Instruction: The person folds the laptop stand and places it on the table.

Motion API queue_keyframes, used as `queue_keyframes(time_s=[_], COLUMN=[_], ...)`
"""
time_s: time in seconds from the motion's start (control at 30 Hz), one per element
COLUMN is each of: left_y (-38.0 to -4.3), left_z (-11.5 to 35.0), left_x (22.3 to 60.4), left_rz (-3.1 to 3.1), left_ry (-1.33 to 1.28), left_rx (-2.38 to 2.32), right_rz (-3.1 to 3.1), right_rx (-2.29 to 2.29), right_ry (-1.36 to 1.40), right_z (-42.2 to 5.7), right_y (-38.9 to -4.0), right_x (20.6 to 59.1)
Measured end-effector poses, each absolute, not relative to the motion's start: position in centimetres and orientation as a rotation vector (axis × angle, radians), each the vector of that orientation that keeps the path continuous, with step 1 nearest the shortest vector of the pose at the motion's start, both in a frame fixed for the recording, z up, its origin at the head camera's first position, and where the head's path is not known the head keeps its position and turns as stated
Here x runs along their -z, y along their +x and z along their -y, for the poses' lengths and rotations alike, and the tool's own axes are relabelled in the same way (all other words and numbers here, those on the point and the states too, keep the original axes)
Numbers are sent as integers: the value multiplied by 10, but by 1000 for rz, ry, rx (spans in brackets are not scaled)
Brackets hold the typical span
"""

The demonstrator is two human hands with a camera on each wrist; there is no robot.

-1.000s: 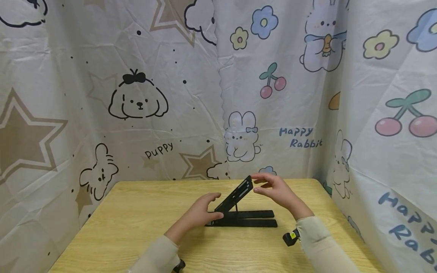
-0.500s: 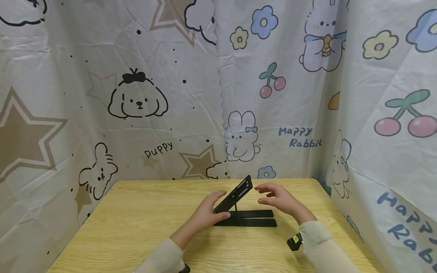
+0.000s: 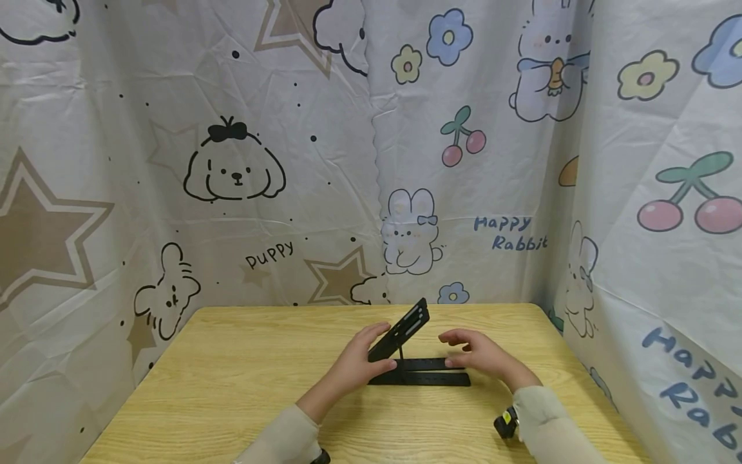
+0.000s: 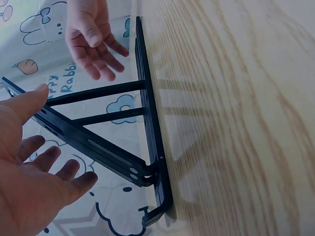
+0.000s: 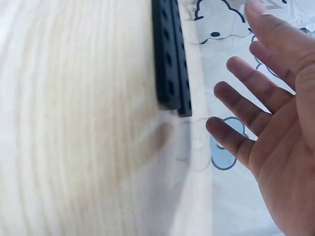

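A black folding laptop stand (image 3: 399, 332) stands on the wooden table, its upper part tilted up to the right and propped by struts (image 4: 108, 92). Two long base bars (image 3: 429, 379) lie flat below, pointing right. At the stand's left end is my left hand (image 3: 352, 362), thumb in front and fingers behind; the left wrist view shows these fingers spread and loosely bent, with the thumb overlapping the tilted part. Beside the right ends of the base bars hovers my right hand (image 3: 485, 354). Its fingers are apart and relaxed, and its palm (image 5: 290, 147) holds nothing.
The light wooden table (image 3: 232, 374) reaches back to a printed curtain (image 3: 278, 154) that hangs behind it and along both sides. A small black device (image 3: 506, 422) is strapped at the right sleeve.
My right hand has come away from the stand's raised top and moved down to the right, beside the base bars. The left hand has slid slightly right. The stand keeps its tilt.
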State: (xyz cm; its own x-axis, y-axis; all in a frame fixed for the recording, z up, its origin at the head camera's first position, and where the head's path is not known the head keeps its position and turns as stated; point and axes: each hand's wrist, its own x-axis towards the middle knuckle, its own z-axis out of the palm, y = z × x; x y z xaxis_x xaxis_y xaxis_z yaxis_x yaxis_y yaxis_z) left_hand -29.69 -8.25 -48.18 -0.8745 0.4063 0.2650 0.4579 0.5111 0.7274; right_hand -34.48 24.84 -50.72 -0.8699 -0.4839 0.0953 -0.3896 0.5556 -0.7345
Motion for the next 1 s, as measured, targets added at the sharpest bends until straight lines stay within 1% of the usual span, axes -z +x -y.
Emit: queue_keyframes(time_s=[0.13, 0.4, 0.77, 1.0], left_y=[-298, -300, -305, -305], left_z=[81, 78, 76, 75], left_x=[484, 487, 490, 486], left_rz=[2667, 2670, 2661, 2656], left_ry=[-770, -731, -755, -748], left_rx=[1352, 1384, 1394, 1410], right_rz=[-2654, -2614, -2732, -2764], right_rx=[1172, 1121, 923, 888], right_ry=[-795, -728, -797, -777], right_z=[-252, -248, -250, -253], right_y=[-345, -338, -334, -337], right_x=[515, 522, 522, 526])
